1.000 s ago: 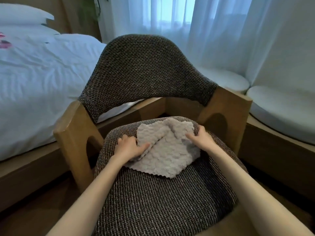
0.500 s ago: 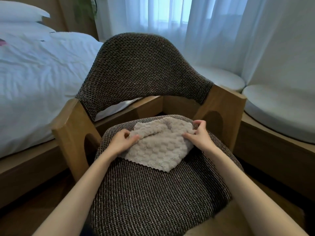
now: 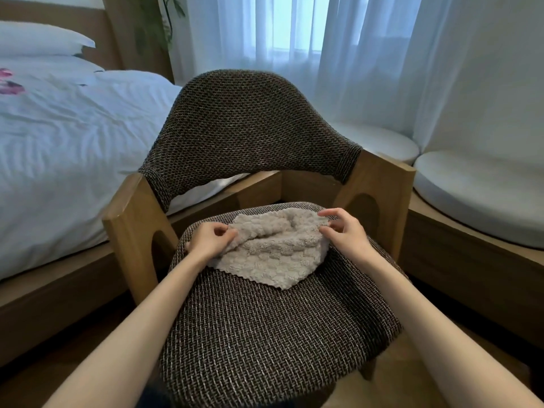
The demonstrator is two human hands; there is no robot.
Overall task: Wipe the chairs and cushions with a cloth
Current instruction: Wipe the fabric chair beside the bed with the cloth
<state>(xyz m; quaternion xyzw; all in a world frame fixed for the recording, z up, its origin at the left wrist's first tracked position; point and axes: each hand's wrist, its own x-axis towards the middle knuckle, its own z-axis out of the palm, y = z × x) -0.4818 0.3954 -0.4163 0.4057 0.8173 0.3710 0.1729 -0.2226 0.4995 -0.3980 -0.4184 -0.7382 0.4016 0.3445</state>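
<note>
1. Left of the left hand [image 3: 210, 241], a bed [image 3: 59, 136] with white sheets runs alongside the chair [image 3: 250, 134]. Two pillows [image 3: 38, 42] lie at the bed's far end.
2. Right of the right hand [image 3: 344, 231], a wooden bench [image 3: 471, 278] carries two round white cushions [image 3: 485, 195]. Sheer curtains [image 3: 338, 54] hang behind them.
3. Beyond both hands rises the chair's woven backrest. The left armrest [image 3: 132, 219] stands outside the left hand, and the right armrest [image 3: 382, 195] stands close behind the right hand, hemming in the sides.
4. The cloth [image 3: 273, 251], pale and nubbly, lies bunched on the rear half of the seat cushion [image 3: 265, 334], between the two hands. One corner points back toward the person, nearer than either hand.
5. The left hand has its fingers curled and grips the cloth's left edge.
6. The right hand's thumb and forefinger stand narrowly apart at the cloth's upper right edge and seem to pinch it, though a fold hides the contact.
</note>
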